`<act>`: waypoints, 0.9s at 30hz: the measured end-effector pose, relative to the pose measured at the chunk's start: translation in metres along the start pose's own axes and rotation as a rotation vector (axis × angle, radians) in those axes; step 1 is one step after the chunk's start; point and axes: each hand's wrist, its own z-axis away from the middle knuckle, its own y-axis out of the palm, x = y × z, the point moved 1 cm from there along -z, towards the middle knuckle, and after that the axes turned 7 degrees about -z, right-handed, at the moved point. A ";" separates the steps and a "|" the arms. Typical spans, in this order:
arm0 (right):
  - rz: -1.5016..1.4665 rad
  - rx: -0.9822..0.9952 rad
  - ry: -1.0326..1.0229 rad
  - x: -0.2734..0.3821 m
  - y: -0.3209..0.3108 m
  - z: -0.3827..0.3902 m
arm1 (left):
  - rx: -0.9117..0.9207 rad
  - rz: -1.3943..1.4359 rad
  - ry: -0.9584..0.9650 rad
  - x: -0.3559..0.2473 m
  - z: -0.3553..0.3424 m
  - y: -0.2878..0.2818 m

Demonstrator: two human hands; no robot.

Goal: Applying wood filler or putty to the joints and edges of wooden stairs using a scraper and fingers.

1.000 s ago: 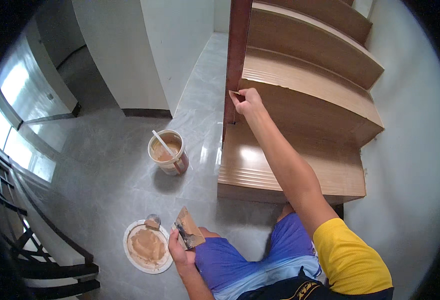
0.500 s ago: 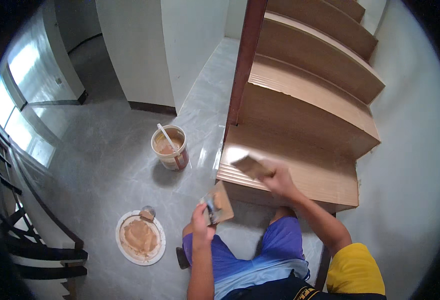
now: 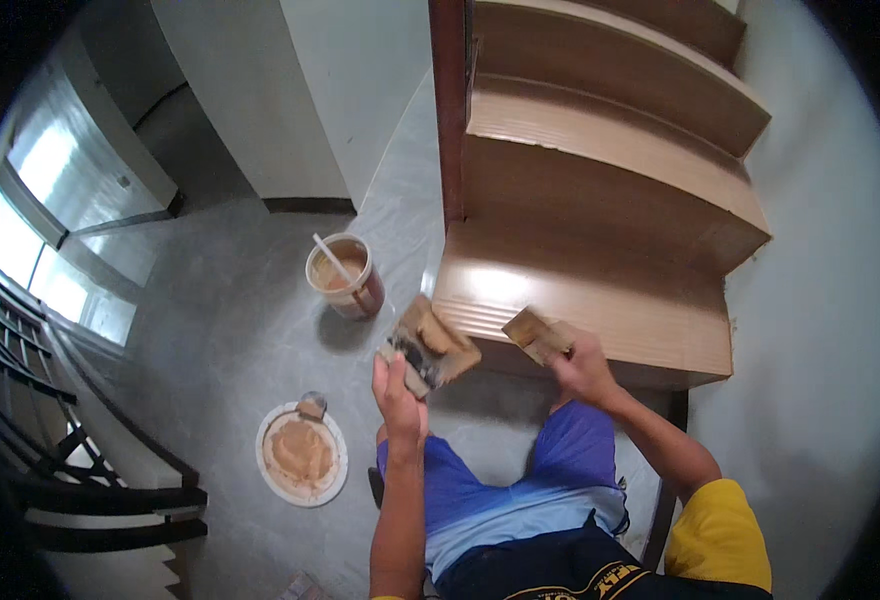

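My left hand [image 3: 398, 400] is closed on the near edge of a square scraper plate [image 3: 442, 330], which carries a lump of brown paste and dark smears. It is held over the floor by the left front corner of the lowest step [image 3: 600, 290]. To its right, my right hand [image 3: 587, 372] grips a flat putty knife [image 3: 532, 332] with a smeared, squarish blade. That blade points up and left over the step's front edge, apart from the plate. Both tools are slightly blurred.
Brown wooden stairs [image 3: 610, 125] rise ahead beside a white wall [image 3: 810, 270]. A bucket of paste [image 3: 365, 300] with a white stick [image 3: 332, 258] stands left on the grey floor. Nearer lies a round white tray [image 3: 263, 470] with paste and a small scoop-like tool [image 3: 312, 405]. Black railing [image 3: 110, 497] runs far left.
The putty knife has come back from over the step toward me and slightly right. The scraper plate has risen and moved forward, toward the step. My view has shifted a little.
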 end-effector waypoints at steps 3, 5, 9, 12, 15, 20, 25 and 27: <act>-0.700 -0.185 0.393 0.016 0.003 0.016 | 0.059 -0.084 0.172 -0.008 0.007 0.022; -1.062 -0.197 0.562 0.019 0.007 0.024 | 0.070 -0.112 0.211 -0.004 0.013 0.025; -1.237 -0.101 0.644 0.011 0.023 0.034 | 0.086 -0.338 0.324 0.005 0.031 0.031; -1.276 -0.120 0.628 0.003 0.027 0.037 | 0.158 -0.342 0.319 0.016 0.048 0.039; -1.342 -0.155 0.604 0.001 0.022 0.042 | 0.275 -0.594 0.333 0.022 0.062 0.055; -1.336 -0.117 0.516 -0.008 0.023 0.048 | 0.536 -1.029 0.638 0.032 0.057 0.041; -0.899 -0.247 0.311 0.007 -0.021 0.066 | 0.410 -1.024 0.120 0.064 0.034 0.025; -0.611 -0.286 0.204 0.006 -0.028 0.073 | 0.371 -0.645 -0.107 0.083 0.029 0.030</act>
